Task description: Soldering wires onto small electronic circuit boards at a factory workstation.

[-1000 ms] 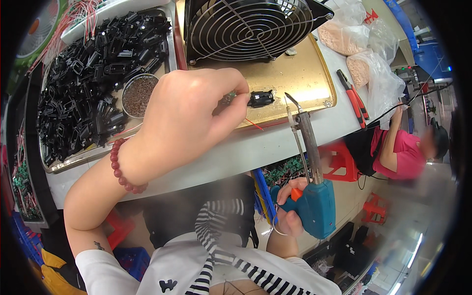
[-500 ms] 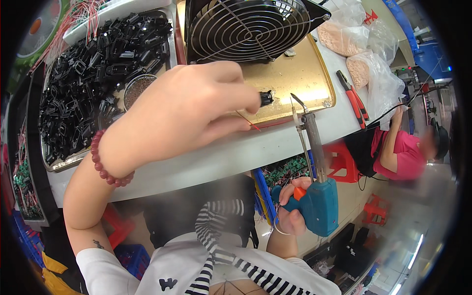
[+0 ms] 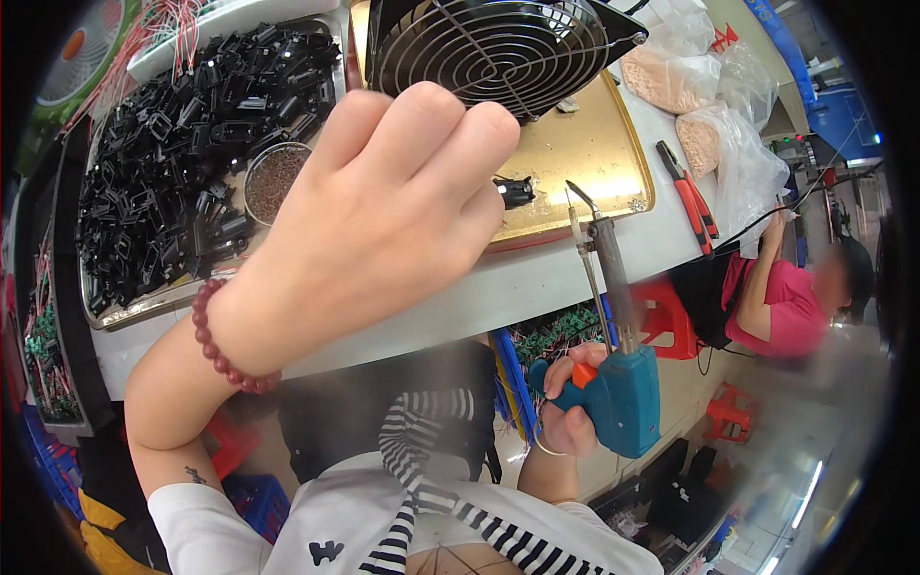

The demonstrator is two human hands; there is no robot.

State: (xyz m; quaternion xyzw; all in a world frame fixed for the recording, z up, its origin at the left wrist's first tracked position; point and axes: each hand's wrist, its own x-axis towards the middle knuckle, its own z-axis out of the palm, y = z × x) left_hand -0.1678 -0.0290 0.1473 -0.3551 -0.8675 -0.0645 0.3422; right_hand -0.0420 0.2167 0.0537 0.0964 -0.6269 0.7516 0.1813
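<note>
My left hand (image 3: 402, 182) is closed with its knuckles up over the front of a gold-coloured tray (image 3: 604, 144). Its curled fingers hide whatever is between them. Beside the fingers, a small black plastic housing (image 3: 516, 193) lies on the tray. My right hand (image 3: 570, 426) grips the handle of a teal soldering gun (image 3: 628, 402) with an orange trigger (image 3: 583, 376). The gun points upward, its bent tip (image 3: 580, 196) near the tray's front edge, to the right of the housing and apart from it.
A black fan (image 3: 494, 57) with a wire guard stands on the tray. To the left, another tray (image 3: 134, 314) holds many black plastic parts and a round dish (image 3: 273, 182). Red-handled pliers (image 3: 692, 201) and plastic bags (image 3: 704, 144) lie right. Another person (image 3: 781, 302) sits farther right.
My left hand has rolled over and shifted slightly right, knuckles now facing up. The red wire seen at its fingertips is now hidden. My right hand and the soldering gun hold nearly still.
</note>
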